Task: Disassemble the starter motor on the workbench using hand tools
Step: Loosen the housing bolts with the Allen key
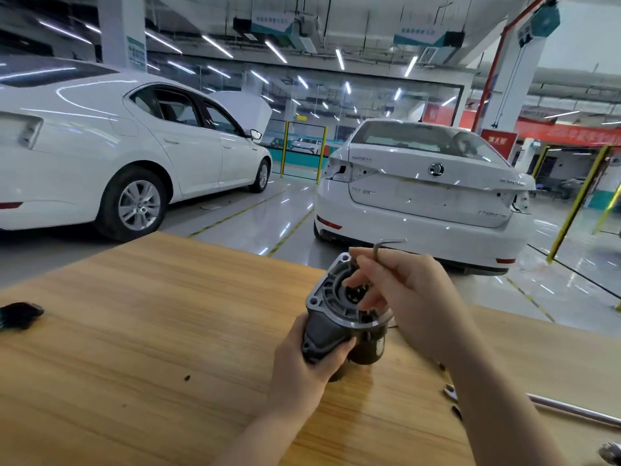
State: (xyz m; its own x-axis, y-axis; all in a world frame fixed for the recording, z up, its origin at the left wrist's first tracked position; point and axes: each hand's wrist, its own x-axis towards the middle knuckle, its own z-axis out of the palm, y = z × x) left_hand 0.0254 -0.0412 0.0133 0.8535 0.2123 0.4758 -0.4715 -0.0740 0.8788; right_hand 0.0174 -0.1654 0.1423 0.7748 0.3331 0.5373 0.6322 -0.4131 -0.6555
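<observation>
The grey starter motor stands tilted on the wooden workbench, its round flanged nose facing up and away. My left hand grips the motor's lower housing from the near left side. My right hand is over the nose and pinches an L-shaped hex key, whose short arm points right above my fingers. The key's lower end is hidden behind my fingers, which reach into the nose opening by the pinion gear.
A black object lies at the bench's left edge. An open-end wrench and a metal part lie at the near right. Small dark bits dot the bench. Two white cars are parked beyond the far edge.
</observation>
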